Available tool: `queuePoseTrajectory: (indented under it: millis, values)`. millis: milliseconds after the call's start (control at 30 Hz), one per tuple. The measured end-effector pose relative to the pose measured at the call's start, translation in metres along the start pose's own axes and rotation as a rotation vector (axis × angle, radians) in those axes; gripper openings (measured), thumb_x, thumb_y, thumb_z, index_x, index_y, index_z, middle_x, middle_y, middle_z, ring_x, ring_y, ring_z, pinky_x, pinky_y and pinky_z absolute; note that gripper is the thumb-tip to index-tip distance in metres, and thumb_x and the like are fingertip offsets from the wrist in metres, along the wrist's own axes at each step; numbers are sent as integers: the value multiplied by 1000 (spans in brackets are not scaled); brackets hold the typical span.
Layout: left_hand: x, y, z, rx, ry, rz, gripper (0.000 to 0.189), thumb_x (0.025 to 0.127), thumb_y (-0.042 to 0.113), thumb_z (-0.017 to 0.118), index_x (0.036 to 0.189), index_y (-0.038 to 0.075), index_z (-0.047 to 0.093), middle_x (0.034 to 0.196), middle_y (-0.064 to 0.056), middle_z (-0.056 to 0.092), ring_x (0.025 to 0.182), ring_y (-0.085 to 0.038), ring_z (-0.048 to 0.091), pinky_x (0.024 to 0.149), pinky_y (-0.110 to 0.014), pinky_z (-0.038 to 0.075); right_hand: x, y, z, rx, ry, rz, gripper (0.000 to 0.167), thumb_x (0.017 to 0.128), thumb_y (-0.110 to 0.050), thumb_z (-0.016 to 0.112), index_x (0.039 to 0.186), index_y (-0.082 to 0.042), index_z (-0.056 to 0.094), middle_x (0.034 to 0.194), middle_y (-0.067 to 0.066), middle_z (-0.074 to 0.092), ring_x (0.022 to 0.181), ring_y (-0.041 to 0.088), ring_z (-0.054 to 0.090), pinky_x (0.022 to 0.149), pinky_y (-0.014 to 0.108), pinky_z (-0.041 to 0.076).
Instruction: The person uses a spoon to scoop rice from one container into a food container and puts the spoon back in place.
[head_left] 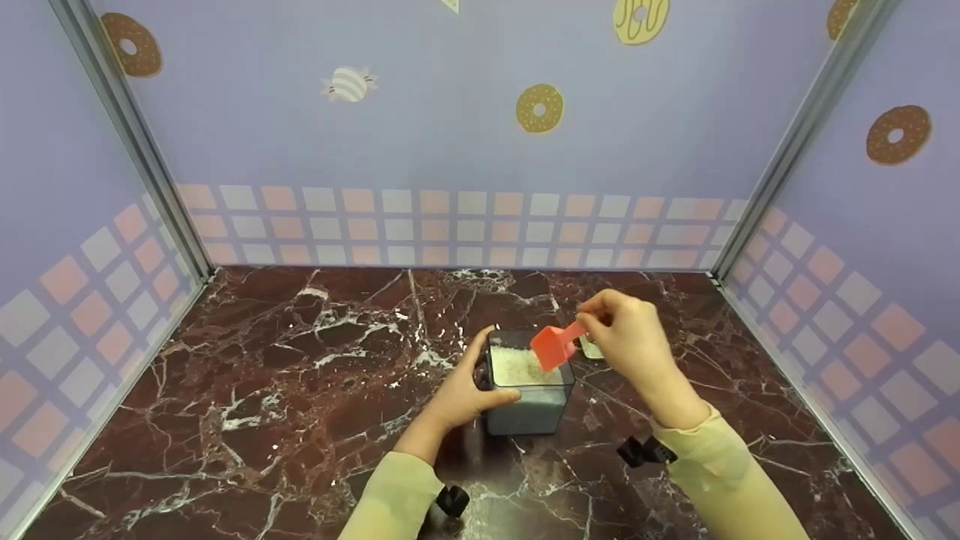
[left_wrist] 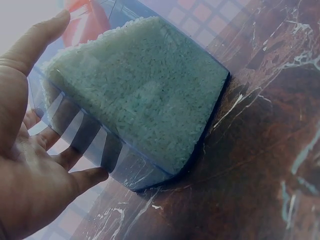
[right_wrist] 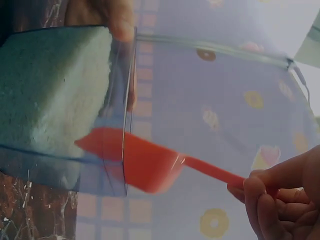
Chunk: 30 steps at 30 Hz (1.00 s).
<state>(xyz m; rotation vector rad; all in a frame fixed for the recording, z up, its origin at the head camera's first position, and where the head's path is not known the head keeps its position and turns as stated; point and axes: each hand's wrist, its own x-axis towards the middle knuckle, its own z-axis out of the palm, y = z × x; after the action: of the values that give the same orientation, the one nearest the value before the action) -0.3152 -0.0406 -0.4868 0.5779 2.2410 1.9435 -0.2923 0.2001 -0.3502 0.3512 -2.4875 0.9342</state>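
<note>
A clear, dark-tinted square container [head_left: 525, 412] stands upright on the marbled surface, part filled with white rice [left_wrist: 145, 85]. Around its left side my left hand [head_left: 461, 394] holds it, the thumb at the near rim and the fingers along the far left. My right hand [head_left: 630, 330] pinches the handle end of a red scoop [head_left: 551, 347]. The scoop is tilted, its bowl at the container's open top and partly inside the rim. In the right wrist view the scoop's bowl [right_wrist: 150, 165] reaches down toward the rice; what it contains is hidden.
Behind the right hand lies a small pale green thing [head_left: 592, 349], mostly covered. White rice grains are scattered over the dark red marbled tabletop [head_left: 322, 420], mainly left of the container. Patterned panels [head_left: 465, 150] enclose the back and both sides.
</note>
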Motion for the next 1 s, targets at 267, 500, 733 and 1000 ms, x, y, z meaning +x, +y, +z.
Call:
queuePoseTrajectory:
  millis: [267,500,733,1000]
  values:
    - [-1,3,-1,41,5,-9,113,78,32,89,165,26,18,158,-16,45,132,-33,56,114,-51,44,-7,-15,15,-172,-31,-143,4,89,-1,73,90,3,72,80,14,76,66,24,69,61,38,57]
    - [-1,1,-1,27,8,-4,111,79,28,88,165,26,18,158,-17,45,133,-32,56,114,-50,44,-2,-7,21,-133,-123,31,4,91,-3,71,91,0,75,80,13,75,64,20,62,61,35,52]
    - [0,1,-2,15,7,2,111,80,26,88,165,26,18,161,-16,42,136,-33,54,114,-49,45,1,17,28,26,-157,187,4,90,-3,74,87,-1,76,70,11,72,54,14,63,49,22,46]
    - [0,1,0,-14,-8,10,111,80,26,88,166,25,17,164,-17,35,141,-35,49,116,-50,44,-6,31,40,123,-147,189,4,88,0,74,85,1,76,68,11,73,53,10,63,49,18,46]
